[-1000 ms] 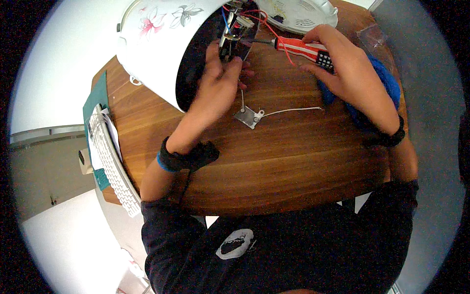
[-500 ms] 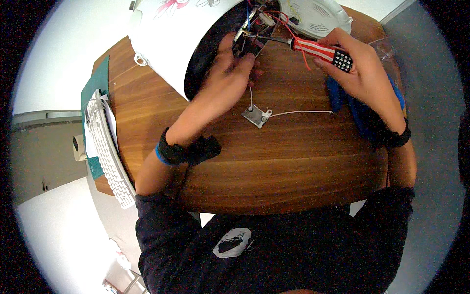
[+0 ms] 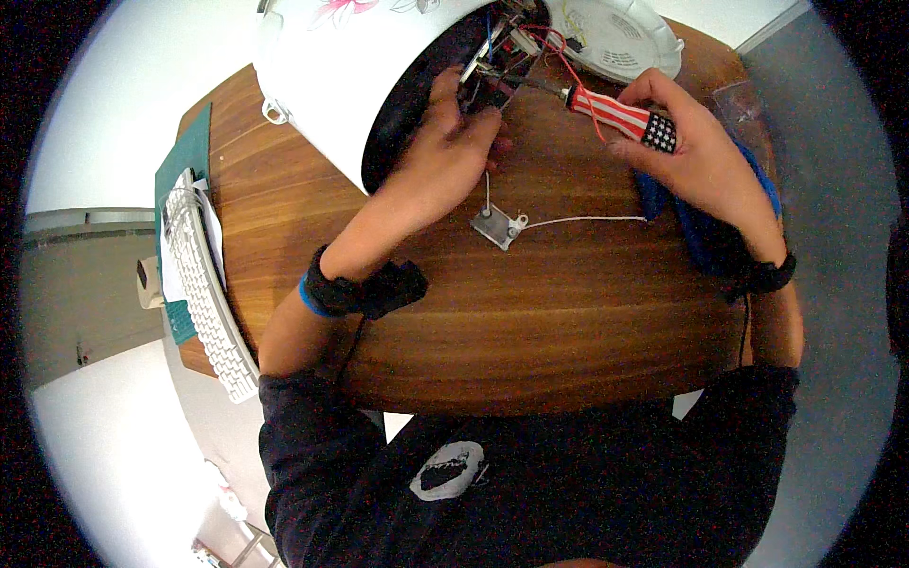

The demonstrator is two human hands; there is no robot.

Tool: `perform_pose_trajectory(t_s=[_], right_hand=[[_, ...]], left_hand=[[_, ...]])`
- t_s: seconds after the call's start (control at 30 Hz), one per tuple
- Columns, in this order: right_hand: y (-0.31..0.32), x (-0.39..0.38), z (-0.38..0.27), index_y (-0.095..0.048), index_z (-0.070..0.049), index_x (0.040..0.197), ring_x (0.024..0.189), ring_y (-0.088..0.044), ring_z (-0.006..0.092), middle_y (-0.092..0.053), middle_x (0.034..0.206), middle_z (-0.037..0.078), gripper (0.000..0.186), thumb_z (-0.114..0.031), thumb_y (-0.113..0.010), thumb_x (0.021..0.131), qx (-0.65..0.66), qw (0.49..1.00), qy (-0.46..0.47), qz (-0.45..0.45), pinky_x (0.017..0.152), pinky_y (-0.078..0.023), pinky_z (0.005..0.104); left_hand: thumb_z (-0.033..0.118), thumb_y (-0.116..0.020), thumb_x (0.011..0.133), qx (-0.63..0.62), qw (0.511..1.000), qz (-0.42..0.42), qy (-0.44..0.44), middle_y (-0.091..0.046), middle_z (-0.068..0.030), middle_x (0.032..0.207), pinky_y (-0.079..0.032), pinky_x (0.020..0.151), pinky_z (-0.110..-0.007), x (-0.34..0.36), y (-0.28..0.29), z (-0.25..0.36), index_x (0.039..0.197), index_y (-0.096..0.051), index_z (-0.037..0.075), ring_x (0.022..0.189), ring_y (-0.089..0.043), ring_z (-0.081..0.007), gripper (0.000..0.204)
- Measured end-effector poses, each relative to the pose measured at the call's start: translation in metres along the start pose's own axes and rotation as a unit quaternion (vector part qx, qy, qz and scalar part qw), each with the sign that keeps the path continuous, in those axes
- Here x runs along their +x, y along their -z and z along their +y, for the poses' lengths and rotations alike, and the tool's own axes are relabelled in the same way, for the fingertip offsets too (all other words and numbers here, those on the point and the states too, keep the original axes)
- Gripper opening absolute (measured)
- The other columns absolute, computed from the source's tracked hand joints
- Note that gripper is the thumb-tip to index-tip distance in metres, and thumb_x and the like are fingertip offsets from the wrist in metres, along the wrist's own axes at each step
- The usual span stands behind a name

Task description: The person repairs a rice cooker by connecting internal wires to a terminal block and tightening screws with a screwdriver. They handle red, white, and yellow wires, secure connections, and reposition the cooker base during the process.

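Apparently for steadiness, the dark, wired circuit assembly [image 3: 520, 42] is held by the left hand [image 3: 454, 139] at the rounded, white, flower-printed housing's [image 3: 331, 90] mouth; I see the right hand [image 3: 689, 142] gripping a red-and-white-striped screwdriver [image 3: 615, 115], pointed toward it.

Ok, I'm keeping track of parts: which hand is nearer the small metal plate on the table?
Left. The left hand is just beyond the metal plate and to its left; the right hand, holding a flag-patterned screwdriver, is farther off to its right.
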State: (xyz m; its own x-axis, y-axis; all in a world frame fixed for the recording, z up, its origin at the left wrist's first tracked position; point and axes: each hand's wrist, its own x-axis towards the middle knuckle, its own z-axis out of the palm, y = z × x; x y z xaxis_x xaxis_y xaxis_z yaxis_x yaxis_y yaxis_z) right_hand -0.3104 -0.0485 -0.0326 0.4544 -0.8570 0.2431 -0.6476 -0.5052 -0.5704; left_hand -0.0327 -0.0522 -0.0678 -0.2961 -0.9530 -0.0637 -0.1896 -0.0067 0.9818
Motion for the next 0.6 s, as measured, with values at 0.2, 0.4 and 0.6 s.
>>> perform_pose_trajectory(t_s=[0.2,0.4,0.6], right_hand=[[0.000,-0.002,-0.017,-0.058,-0.008,0.115,0.092,-0.067,0.0356,-0.063,0.105,0.013,0.034,-0.021,-0.073,0.087,-0.251,0.956,0.117,0.093,0.074,-0.056,0.0424],[-0.004,0.000,-0.008,-0.062,-0.009,0.112,0.085,-0.068,0.0324,-0.063,0.103,0.011,0.029,-0.024,-0.070,0.089,-0.341,0.922,0.159,0.094,0.068,-0.057,0.0436],[-0.005,0.008,-0.013,-0.067,-0.005,0.107,0.080,-0.068,0.0364,-0.067,0.090,0.015,0.026,-0.025,-0.070,0.091,-0.185,0.975,0.093,0.082,0.067,-0.055,0.0436]], left_hand=[[0.018,-0.052,0.102,0.047,0.999,-0.005,0.027,-0.064,-0.0097,0.099,-0.055,0.071,-0.032,-0.005,0.002,0.012,0.151,-0.022,0.006,0.086,-0.066,-0.0175,0.059],[0.017,-0.051,0.102,0.037,0.999,0.024,-0.019,-0.065,-0.0099,0.099,-0.054,0.071,-0.033,-0.006,0.000,0.007,0.153,-0.023,0.007,0.084,-0.067,-0.0183,0.059],[0.017,-0.052,0.100,0.076,0.996,0.040,-0.021,-0.068,-0.0121,0.095,-0.055,0.077,-0.034,-0.007,0.002,0.006,0.154,-0.023,0.003,0.086,-0.068,-0.0197,0.063]])
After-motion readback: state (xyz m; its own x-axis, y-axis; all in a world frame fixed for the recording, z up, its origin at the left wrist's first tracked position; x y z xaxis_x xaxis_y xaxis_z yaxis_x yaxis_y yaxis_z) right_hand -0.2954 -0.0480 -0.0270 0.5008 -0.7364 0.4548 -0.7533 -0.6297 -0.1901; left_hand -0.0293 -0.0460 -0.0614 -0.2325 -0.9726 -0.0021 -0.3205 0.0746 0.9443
